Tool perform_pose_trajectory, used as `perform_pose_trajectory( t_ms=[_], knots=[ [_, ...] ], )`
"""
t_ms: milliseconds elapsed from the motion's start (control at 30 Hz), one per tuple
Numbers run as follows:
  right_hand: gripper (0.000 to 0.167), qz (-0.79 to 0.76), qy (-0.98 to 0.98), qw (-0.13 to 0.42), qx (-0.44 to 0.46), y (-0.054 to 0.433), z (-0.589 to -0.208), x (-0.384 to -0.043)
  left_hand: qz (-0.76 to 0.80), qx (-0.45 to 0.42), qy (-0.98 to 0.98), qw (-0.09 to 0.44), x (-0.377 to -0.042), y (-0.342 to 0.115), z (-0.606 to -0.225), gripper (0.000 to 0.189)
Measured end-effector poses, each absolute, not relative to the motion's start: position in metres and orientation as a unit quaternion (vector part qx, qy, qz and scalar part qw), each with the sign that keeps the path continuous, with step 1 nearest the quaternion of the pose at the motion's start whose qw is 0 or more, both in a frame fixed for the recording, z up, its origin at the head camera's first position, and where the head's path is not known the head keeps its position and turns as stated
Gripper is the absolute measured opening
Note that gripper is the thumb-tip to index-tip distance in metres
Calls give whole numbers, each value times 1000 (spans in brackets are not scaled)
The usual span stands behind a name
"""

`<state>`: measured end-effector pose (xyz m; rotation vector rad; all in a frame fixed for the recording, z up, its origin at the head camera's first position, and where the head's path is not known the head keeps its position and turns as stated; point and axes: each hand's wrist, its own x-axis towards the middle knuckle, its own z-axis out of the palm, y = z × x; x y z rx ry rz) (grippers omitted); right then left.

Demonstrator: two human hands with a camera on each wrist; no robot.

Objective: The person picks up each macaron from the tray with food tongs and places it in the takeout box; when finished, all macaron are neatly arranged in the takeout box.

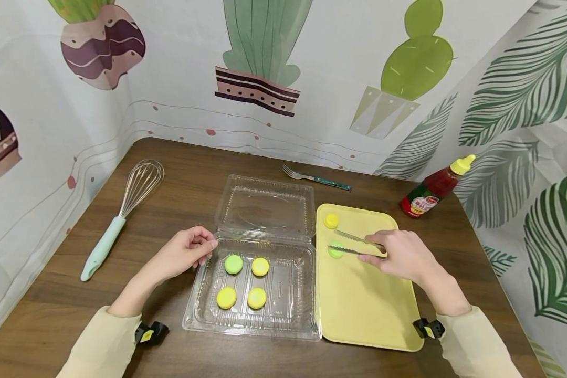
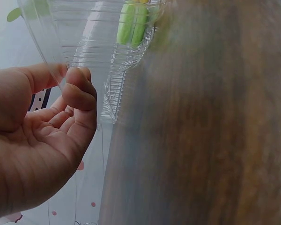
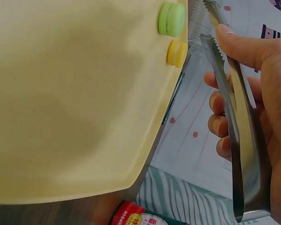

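Observation:
My left hand [image 1: 184, 253] pinches the left rim of a clear plastic container [image 1: 293, 320], whose hinged lid [image 1: 266, 210] lies folded back. Inside it sit a green macaron [image 1: 233, 264] and three yellow macarons [image 1: 260, 266]. On the right, my right hand [image 1: 403, 254] grips metal tongs [image 3: 246, 140] with their jaws spread apart. The tongs' tips hover over a yellow tray [image 1: 364, 310], around a green macaron [image 1: 335, 253] as seen from the head; the right wrist view shows them apart from it. A yellow macaron [image 1: 331, 220] lies near the tray's far left corner.
Behind the container lies a fork [image 1: 318, 180] with a teal handle. A red sauce bottle [image 1: 430, 191] with a yellow cap stands beyond the tray's far right corner. At the left is a whisk [image 1: 123, 220]. A patterned cloth [image 1: 179, 63] hangs behind the wooden table [image 1: 184, 173].

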<state>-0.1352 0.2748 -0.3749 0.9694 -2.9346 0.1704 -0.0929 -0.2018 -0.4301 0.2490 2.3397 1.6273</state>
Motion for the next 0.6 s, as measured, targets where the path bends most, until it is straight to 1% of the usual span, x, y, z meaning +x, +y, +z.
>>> perform_pose_trajectory(
  t_ms=[133,367,600],
  knots=[
    [34,45,-950,11,307,276,-376,-135,562,87,810,140,-93,-202,-430,22],
    [24,33,-951,-16,308,277,-377,-136,562,86,811,139,-93,-202,-430,21],
    [24,28,-952,-30,302,278,-378,-136,562,88,810,139,-93,-202,-431,21]
  ],
)
